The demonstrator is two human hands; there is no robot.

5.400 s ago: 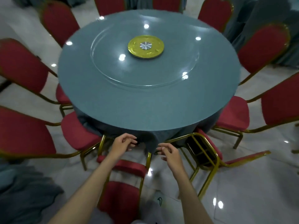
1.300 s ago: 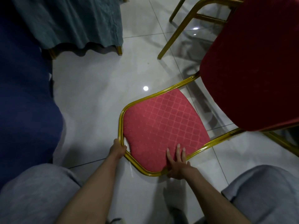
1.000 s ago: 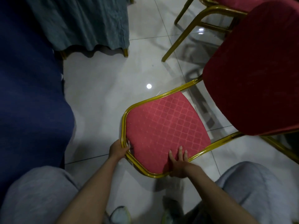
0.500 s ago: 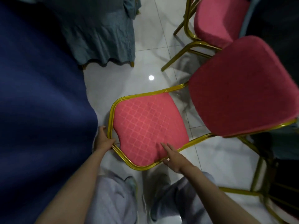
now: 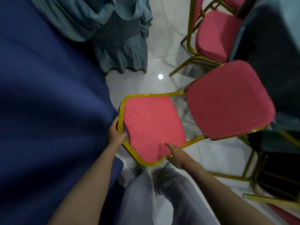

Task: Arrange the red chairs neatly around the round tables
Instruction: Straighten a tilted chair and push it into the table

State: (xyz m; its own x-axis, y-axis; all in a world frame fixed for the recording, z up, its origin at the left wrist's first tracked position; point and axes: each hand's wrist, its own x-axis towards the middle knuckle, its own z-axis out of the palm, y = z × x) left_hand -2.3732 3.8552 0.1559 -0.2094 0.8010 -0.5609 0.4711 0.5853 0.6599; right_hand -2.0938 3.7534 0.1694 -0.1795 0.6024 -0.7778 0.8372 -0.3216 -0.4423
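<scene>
Red quilted chair (image 5: 152,127), gold tube frame (image 5: 151,95) in left hand (image 5: 116,133)

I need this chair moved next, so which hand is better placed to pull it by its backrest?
Left, probably. The left hand grips the gold frame at the edge of the red chair's backrest. The right hand lies with straight fingers at its lower edge, gripping nothing.

The red cloth-padded chair (image 5: 152,127) has matt, diamond-woven fabric and a shiny ribbed gold metal frame (image 5: 146,95). The white tiled floor (image 5: 162,46) is glossy. The teal tablecloth (image 5: 121,51) looks crinkled; my grey cloth trousers (image 5: 141,200) matt.
</scene>
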